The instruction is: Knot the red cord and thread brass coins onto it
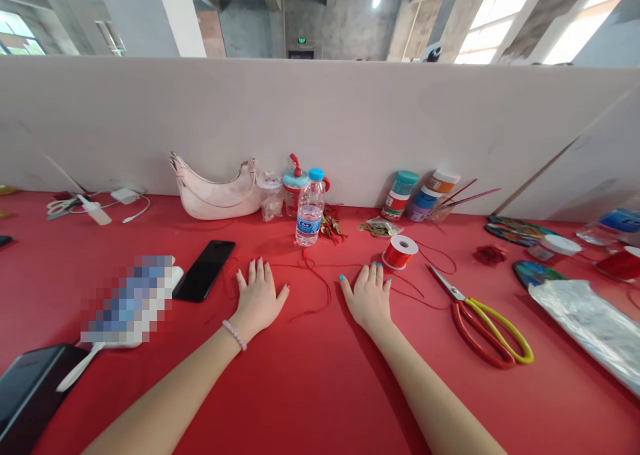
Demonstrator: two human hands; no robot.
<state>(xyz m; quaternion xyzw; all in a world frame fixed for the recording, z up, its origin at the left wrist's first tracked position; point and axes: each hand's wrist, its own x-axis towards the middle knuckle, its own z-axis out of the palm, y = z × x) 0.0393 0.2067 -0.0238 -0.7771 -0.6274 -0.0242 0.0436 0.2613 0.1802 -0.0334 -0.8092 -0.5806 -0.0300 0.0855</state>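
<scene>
A: Hands?
B: Two, both palm-down on the red table [310,388]. Side by side but apart, the left hand [259,299] and the right hand [370,299]. Fingers loosely spread and flat, gripping nothing.

A: Between them?
B: Loose red thread [325,285] on the surface. Running mostly left to right just beyond the fingertips, then curling down in a loop into the gap between the hands. Touching either hand or not: cannot tell, too thin.

A: Source of it?
B: One spool [400,251] of the same red, just beyond the right hand's fingertips, near but apart. Standing on end, axis upright, white top with its hole facing up.

A: Cutting tool?
B: One pair of scissors [480,325], lying flat to the right of the right hand. Long axis on a diagonal, blades closed. Tips pointing away and left, toward the spool; red and yellow handles toward the near right.

A: Left side?
B: One black phone [204,279], face up, just left of the left hand, long axis tilted away and to the right.

A: Along the back wall?
B: One pale handbag [215,191]. One water bottle [310,209], upright, blue cap. A cluster of paint jars [417,191], about four, hard to separate. One sheet of foil [590,321] at the far right.
</scene>
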